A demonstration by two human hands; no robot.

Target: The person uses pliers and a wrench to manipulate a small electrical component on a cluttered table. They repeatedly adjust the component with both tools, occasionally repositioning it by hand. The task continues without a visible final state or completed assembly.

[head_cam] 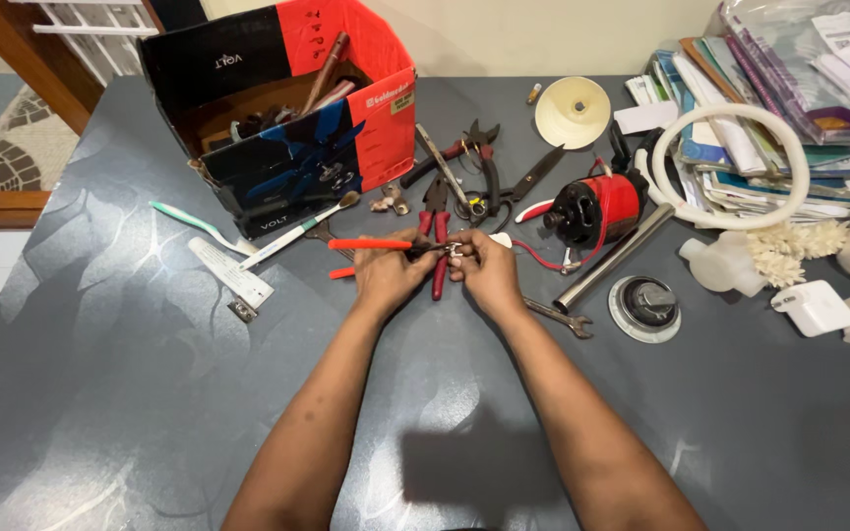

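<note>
Both hands met over the middle of the grey table (100,393). The left hand (386,275) was clenched around the orange handles of a pair of pliers (371,245), which pointed right toward the other hand. The right hand (489,270) pinched a small metal part (455,249) between fingertips and thumb, just at the nose of the pliers. The work in hand looked like gripping or bending that small part with the tool. Any further squeeze would seem to call for a steady hold from the right fingers, with the nose kept square on the piece.

Just beyond the hands lay red-handled pliers (438,231), more cutters (479,157) and scissors (528,182). To the right sat a red and black motor (597,208) with a red wire, a metal tube (612,261), a spanner (563,320) and a round metal cap (644,308). On the far left stood an open red and black box (287,108) of tools, with a toothbrush (194,224) near it. A cream funnel-shaped cap (573,110), a white hose ring (725,167) and stacked papers (789,88) filled the far right.

The small part was too tiny and too covered by fingers to identify. Whether the nose of the pliers actually closed on it could not be told. The contents of the box were mostly in shadow, and the items at the right edge were cut off.
</note>
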